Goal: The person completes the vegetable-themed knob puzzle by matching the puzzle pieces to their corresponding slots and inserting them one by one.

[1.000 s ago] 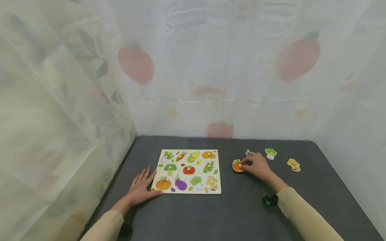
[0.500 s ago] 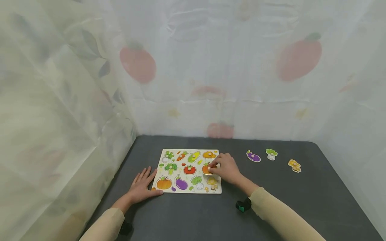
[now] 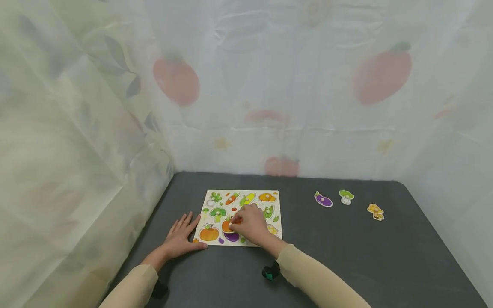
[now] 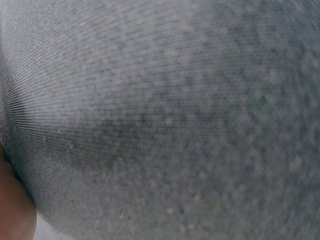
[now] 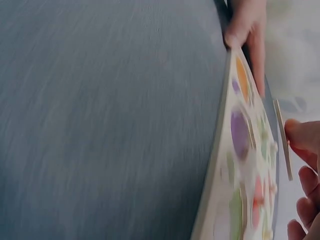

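Held by its knob, an orange pumpkin puzzle piece (image 3: 226,226) is pinched between the thumb and fingers of my right hand (image 3: 251,223) over the puzzle board (image 3: 215,191). In the right wrist view the piece (image 5: 283,140) shows edge-on, raised off the board. In the head view it overlaps the top of the printed eggplant (image 3: 232,237); the printed pumpkin (image 3: 209,234) is just to its left. My left hand (image 3: 179,238) rests at the board's near left corner, fingers spread and straight, thumb on the front edge. My right hand hides the board's middle.
On the dark table (image 3: 327,252), right of the board, lie an eggplant piece (image 3: 323,200), a leafy green vegetable piece (image 3: 346,197) and a yellow mushroom piece (image 3: 375,211). Knobbed pieces, such as the broccoli (image 3: 218,214), sit in the board. Pale printed curtains (image 3: 327,107) surround the table.
My right hand has picked the pumpkin piece up off the table at right and carried it left over the board. My left hand has stayed at the board's corner.
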Motion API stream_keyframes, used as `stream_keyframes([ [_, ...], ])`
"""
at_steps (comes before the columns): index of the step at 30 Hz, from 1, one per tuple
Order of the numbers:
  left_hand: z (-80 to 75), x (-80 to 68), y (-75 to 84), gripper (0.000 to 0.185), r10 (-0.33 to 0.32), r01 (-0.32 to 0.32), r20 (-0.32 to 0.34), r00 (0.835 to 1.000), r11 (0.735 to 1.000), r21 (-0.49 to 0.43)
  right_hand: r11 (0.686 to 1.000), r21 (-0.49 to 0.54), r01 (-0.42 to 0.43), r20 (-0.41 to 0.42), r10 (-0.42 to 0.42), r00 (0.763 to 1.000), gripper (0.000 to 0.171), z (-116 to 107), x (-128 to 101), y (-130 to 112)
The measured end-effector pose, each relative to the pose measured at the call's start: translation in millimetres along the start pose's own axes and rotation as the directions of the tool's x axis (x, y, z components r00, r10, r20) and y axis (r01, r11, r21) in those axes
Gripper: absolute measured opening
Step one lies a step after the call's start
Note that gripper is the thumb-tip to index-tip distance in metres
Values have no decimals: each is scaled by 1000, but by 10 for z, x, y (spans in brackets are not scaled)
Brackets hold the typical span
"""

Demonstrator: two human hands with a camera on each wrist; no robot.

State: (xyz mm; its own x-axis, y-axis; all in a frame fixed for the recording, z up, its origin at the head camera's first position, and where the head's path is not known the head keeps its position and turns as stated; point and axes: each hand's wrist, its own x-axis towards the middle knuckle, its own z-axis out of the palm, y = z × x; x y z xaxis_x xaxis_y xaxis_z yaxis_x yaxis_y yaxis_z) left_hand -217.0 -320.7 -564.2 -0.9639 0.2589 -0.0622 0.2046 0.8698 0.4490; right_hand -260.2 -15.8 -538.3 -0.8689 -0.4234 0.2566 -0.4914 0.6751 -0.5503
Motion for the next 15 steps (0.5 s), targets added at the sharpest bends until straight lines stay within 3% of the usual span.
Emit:
stream_keyframes([
  [7, -15, 0, -2, 110, 11, -11, -9, 1000, 1000, 25, 998, -48, -35, -18, 34, 999, 13, 301, 93, -327],
  [15, 7, -1, -5, 108, 31, -31, -23, 999, 1000, -2, 991, -101, -92, -27, 90, 996, 13, 522, 138, -514],
])
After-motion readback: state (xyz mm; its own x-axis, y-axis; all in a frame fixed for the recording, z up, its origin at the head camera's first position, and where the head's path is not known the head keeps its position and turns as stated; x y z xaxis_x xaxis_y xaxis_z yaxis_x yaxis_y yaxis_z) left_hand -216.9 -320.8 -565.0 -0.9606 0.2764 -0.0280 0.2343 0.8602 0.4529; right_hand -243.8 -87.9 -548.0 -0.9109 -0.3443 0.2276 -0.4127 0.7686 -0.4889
